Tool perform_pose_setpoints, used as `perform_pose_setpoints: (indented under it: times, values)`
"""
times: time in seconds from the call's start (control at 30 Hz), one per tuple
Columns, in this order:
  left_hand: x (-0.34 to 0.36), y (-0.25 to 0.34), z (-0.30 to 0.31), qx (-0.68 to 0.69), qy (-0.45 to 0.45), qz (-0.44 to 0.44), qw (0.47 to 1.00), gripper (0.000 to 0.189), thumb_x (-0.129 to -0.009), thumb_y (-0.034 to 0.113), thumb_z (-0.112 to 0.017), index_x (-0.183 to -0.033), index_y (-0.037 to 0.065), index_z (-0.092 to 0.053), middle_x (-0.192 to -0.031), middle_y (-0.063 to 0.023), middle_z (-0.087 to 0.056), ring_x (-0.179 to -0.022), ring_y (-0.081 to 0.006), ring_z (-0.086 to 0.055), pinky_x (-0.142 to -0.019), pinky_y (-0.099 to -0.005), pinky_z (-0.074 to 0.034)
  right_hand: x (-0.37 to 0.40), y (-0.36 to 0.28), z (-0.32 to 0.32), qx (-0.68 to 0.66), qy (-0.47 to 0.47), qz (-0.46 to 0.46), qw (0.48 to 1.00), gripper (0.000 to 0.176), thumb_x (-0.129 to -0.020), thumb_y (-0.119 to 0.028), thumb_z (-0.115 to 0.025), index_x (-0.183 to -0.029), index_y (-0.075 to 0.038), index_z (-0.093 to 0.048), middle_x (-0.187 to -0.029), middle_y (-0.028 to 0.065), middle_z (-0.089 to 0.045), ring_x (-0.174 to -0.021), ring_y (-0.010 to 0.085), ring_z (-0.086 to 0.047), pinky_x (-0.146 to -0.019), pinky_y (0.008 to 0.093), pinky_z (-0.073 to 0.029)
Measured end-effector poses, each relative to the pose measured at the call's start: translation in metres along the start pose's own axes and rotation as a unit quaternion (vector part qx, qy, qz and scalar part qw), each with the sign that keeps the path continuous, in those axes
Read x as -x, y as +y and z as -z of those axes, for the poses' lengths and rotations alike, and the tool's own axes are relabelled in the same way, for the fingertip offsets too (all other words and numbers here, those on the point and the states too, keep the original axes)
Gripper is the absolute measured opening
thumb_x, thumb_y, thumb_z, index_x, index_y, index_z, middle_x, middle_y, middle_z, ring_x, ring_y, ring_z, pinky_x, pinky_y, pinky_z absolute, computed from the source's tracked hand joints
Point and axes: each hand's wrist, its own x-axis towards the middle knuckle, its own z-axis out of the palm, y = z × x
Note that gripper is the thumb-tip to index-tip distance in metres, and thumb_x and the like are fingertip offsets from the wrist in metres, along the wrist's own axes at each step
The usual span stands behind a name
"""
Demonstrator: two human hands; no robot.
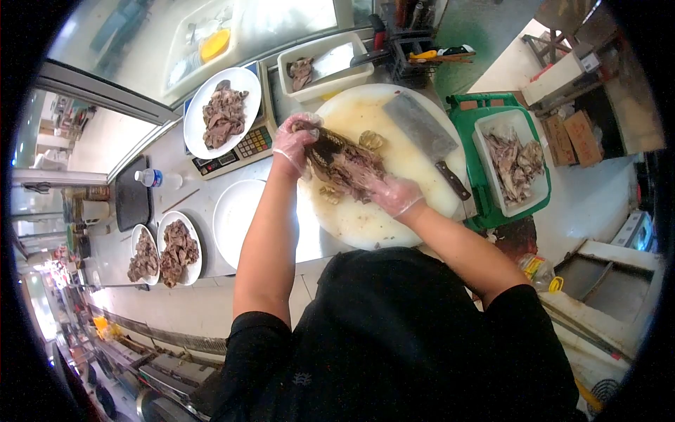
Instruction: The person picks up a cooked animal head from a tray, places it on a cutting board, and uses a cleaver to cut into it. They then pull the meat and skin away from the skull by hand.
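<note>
A large piece of cooked meat (341, 160), dark and ridged on one side and stringy on the other, is held over the round white cutting board (351, 228). My left hand (298, 143), in a clear plastic glove, is closed round its upper left end. At the lower right end my right hand (396, 195), also gloved, grips the meat, its fingertips partly hidden. Two small scraps (370, 140) lie on the board beside it. A broad cleaver (422, 126) rests flat on the board's right side, its dark handle towards me.
Left of the board stand a bare white plate (228, 218), a scale (249, 144) bearing a plate of sliced meat (225, 116), and two more meat plates (179, 250). A white tub (323, 88) is behind. A bone-filled tub (540, 184) sits on a green bin (472, 204).
</note>
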Motion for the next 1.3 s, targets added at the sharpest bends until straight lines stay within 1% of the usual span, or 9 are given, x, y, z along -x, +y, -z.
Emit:
perform_pose_setpoints:
  times: [0.07,0.4,0.8,0.87,0.9,0.97,1.0,1.07,1.3]
  values:
    - [0.001,0.003,-0.001,0.017,0.012,0.012,1.000,0.035,-0.067,-0.012,-0.054,-0.096,0.006,-0.055,-0.096,-0.0121,-0.064,-0.086,-0.0270,-0.062,-0.079,-0.0378,-0.054,0.000,-0.002,-0.001,0.000,0.050,0.002,0.999,0.029,-0.083,-0.027,-0.064,-0.111,-0.019,-0.064,-0.074,0.0095,-0.058,-0.062,0.0301,-0.060,-0.052,0.0430,-0.049]
    - [-0.001,0.010,0.006,0.047,0.016,0.044,0.998,0.037,-0.069,-0.011,-0.050,-0.101,0.004,-0.059,-0.099,-0.0101,-0.066,-0.087,-0.0205,-0.061,-0.080,-0.0312,-0.052,0.001,-0.003,-0.006,0.004,0.091,0.017,0.996,0.034,-0.082,-0.024,-0.066,-0.115,-0.016,-0.065,-0.078,0.0101,-0.059,-0.066,0.0279,-0.061,-0.053,0.0415,-0.049]
    - [0.000,0.016,-0.011,0.001,0.060,0.024,0.998,0.037,-0.069,-0.013,-0.051,-0.101,0.004,-0.059,-0.096,-0.0101,-0.066,-0.084,-0.0202,-0.061,-0.078,-0.0289,-0.051,0.012,0.004,-0.010,0.051,0.111,0.061,0.991,0.029,-0.082,-0.023,-0.065,-0.110,-0.015,-0.066,-0.081,0.0100,-0.062,-0.078,0.0335,-0.059,-0.070,0.0442,-0.049]
    - [0.000,0.010,-0.010,-0.025,0.059,0.000,0.998,0.036,-0.071,-0.010,-0.052,-0.102,0.005,-0.059,-0.096,-0.0101,-0.066,-0.083,-0.0209,-0.062,-0.074,-0.0307,-0.053,0.018,-0.004,0.004,0.073,0.062,0.017,0.995,0.037,-0.090,-0.025,-0.055,-0.124,-0.010,-0.059,-0.108,0.0161,-0.061,-0.101,0.0329,-0.059,-0.082,0.0419,-0.047]
    - [-0.001,0.008,-0.010,-0.052,0.058,-0.024,0.997,0.035,-0.072,-0.008,-0.052,-0.103,0.006,-0.060,-0.095,-0.0101,-0.066,-0.081,-0.0216,-0.063,-0.070,-0.0324,-0.055,0.015,-0.006,0.009,0.073,0.063,0.018,0.995,0.037,-0.090,-0.025,-0.055,-0.124,-0.010,-0.059,-0.108,0.0161,-0.061,-0.101,0.0329,-0.059,-0.082,0.0419,-0.047]
    - [-0.001,0.003,-0.009,-0.051,0.055,-0.028,0.997,0.034,-0.073,-0.009,-0.052,-0.103,0.006,-0.060,-0.095,-0.0095,-0.066,-0.081,-0.0212,-0.063,-0.072,-0.0315,-0.054,0.007,-0.009,0.016,0.052,-0.104,-0.068,0.991,0.031,-0.088,-0.022,-0.057,-0.116,-0.010,-0.061,-0.108,0.0163,-0.059,-0.098,0.0340,-0.060,-0.080,0.0449,-0.048]
    - [-0.001,0.002,-0.010,-0.052,0.050,-0.031,0.997,0.034,-0.073,-0.010,-0.051,-0.102,0.006,-0.061,-0.094,-0.0089,-0.066,-0.082,-0.0208,-0.063,-0.073,-0.0305,-0.054,0.004,-0.013,0.016,0.053,-0.104,-0.069,0.991,0.031,-0.088,-0.022,-0.057,-0.116,-0.010,-0.061,-0.108,0.0163,-0.059,-0.098,0.0340,-0.060,-0.080,0.0449,-0.048]
    - [0.001,-0.001,-0.014,-0.054,0.051,-0.031,0.997,0.034,-0.073,-0.011,-0.052,-0.101,0.006,-0.061,-0.094,-0.0086,-0.066,-0.081,-0.0202,-0.062,-0.073,-0.0295,-0.053,-0.006,-0.022,0.017,0.023,-0.090,-0.193,0.977,0.014,-0.082,-0.021,-0.061,-0.084,-0.007,-0.063,-0.083,0.0154,-0.062,-0.082,0.0362,-0.062,-0.076,0.0474,-0.050]
    - [0.014,0.002,-0.030,-0.089,0.077,-0.034,0.992,0.031,-0.072,-0.012,-0.057,-0.097,0.007,-0.063,-0.092,-0.0063,-0.065,-0.077,-0.0161,-0.059,-0.069,-0.0269,-0.049,-0.046,-0.033,0.044,-0.109,-0.075,-0.268,0.954,0.023,-0.087,-0.020,-0.055,-0.106,-0.009,-0.059,-0.092,0.0203,-0.065,-0.088,0.0397,-0.062,-0.079,0.0477,-0.049]
